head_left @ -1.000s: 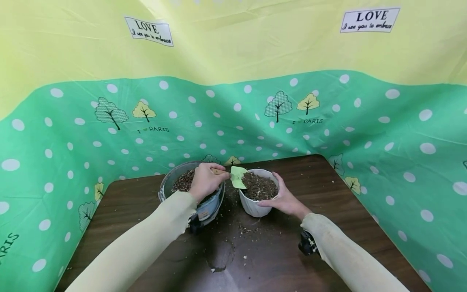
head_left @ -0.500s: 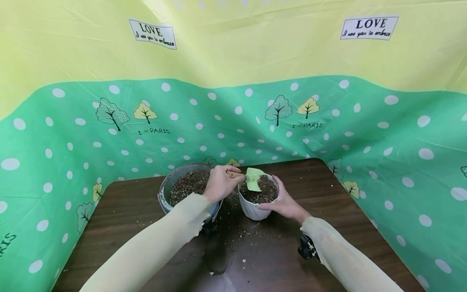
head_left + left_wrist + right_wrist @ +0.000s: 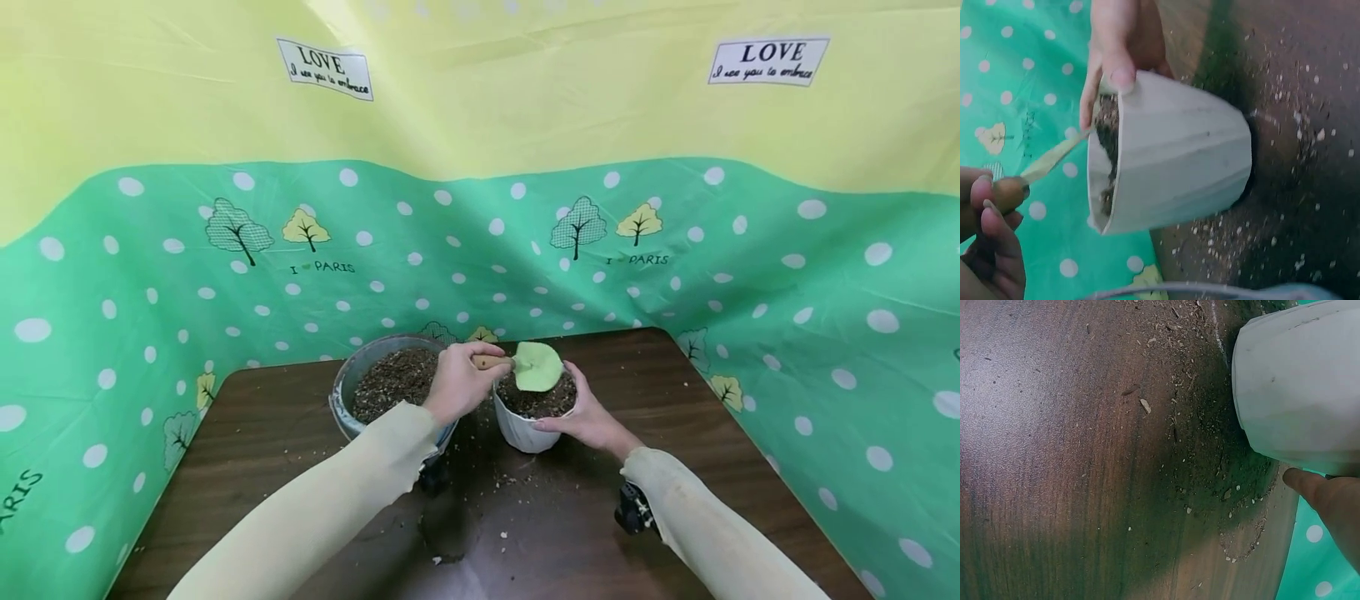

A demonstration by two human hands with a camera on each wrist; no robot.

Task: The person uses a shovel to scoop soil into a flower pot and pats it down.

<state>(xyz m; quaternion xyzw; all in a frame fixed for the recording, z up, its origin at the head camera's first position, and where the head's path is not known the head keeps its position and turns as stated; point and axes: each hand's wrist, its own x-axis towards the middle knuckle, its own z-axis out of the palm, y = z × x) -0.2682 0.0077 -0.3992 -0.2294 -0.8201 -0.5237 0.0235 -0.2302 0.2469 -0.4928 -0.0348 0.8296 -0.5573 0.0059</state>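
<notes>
My left hand [image 3: 462, 380] grips the wooden handle [image 3: 1009, 195] of a small trowel with a light green blade [image 3: 538, 367]. The blade is over the soil [image 3: 536, 402] in a white ribbed plant pot [image 3: 527, 435], its hollow turned down. In the left wrist view the blade's tip reaches the pot's rim. My right hand [image 3: 588, 414] holds this pot from the right, thumb at the near rim and fingers round the far side. Left of the pot stands a bucket [image 3: 347, 417] of dark soil [image 3: 397, 385], partly hidden behind my left hand and sleeve.
Soil crumbs [image 3: 1194, 425] and pale bits lie scattered on the brown wooden table [image 3: 615, 358] around the pot. A green and yellow printed cloth [image 3: 420, 208] hangs close behind the table and along its sides.
My left hand has moved right with the trowel, from beside the bucket to over the pot. The soil heaped at the blade is gone and the blade has turned over. My right hand stays on the pot.
</notes>
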